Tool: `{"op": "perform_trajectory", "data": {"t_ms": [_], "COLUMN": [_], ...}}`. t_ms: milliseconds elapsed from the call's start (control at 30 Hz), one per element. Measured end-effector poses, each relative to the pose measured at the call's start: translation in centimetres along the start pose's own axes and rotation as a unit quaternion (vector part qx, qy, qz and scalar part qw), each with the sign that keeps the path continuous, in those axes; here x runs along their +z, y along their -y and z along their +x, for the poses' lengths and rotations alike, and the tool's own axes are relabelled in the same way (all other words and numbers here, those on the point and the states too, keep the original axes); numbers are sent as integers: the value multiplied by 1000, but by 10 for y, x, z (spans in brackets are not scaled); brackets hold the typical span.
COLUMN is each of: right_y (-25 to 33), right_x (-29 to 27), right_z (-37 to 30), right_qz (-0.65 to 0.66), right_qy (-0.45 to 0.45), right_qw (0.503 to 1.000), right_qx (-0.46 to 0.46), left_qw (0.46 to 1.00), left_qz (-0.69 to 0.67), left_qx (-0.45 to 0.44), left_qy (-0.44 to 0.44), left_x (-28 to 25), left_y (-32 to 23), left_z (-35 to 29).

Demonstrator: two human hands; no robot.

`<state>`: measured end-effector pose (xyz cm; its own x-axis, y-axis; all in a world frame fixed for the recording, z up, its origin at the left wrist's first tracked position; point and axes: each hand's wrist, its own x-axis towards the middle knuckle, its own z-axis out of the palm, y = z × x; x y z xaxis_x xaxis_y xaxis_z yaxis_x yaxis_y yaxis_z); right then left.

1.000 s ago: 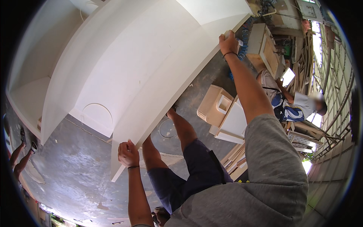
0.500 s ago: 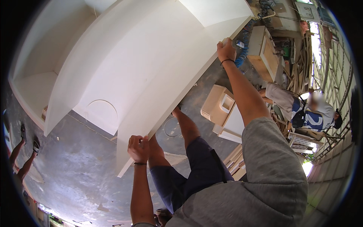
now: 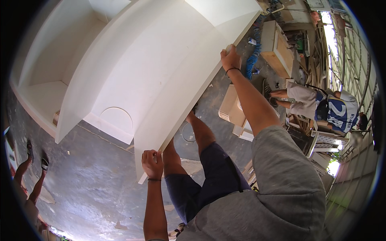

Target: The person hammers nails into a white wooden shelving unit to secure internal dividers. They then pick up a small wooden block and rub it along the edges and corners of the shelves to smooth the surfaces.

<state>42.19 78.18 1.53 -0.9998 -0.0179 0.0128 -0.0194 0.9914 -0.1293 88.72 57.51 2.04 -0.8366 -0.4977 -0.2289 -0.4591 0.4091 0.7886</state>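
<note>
A large white cabinet [image 3: 177, 76], with panels and deep compartments, fills the upper left of the view at a slant. My left hand [image 3: 152, 164] is closed round the edge of its near side panel, close to that panel's lower end. Farther along the same edge, my right hand [image 3: 230, 59] grips the panel with fingers curled over it. Both arms reach forward, and my legs stand right beside the cabinet. A curved cut line [image 3: 116, 114] shows at the lower edge of the inner board.
Beyond my right arm lie a blue coiled hose [image 3: 252, 60], a wooden box [image 3: 277, 48] and a beige-and-white cabinet piece [image 3: 232, 106]. One person [image 3: 321, 104] stands at right among scrap wood; another person's legs [image 3: 35, 186] show at far left. Grey floor [image 3: 92, 184] is stained.
In the picture, my left hand and the cabinet's lower end have shifted slightly right, my right hand slightly left and down. Both grips stay. The person at right has turned.
</note>
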Motion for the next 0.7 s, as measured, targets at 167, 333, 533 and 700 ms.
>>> {"op": "perform_trajectory", "data": {"t_ms": [167, 333, 533, 700], "right_y": [15, 34, 35, 37], "right_x": [-1, -4, -5, -3], "right_z": [-30, -67, -73, -86], "right_qz": [-15, 35, -15, -4], "right_qy": [21, 30, 53, 44], "right_qw": [999, 998, 998, 999], "right_qx": [19, 38, 32, 17], "left_qw": [1000, 997, 991, 989], "left_qz": [14, 36, 75, 77], "left_qx": [-14, -63, -103, -118], "left_qy": [-10, -18, -40, -47], "left_x": [-12, -27, -51, -61], "left_y": [13, 25, 46, 65], "left_z": [-18, -39, -67, -87]}}
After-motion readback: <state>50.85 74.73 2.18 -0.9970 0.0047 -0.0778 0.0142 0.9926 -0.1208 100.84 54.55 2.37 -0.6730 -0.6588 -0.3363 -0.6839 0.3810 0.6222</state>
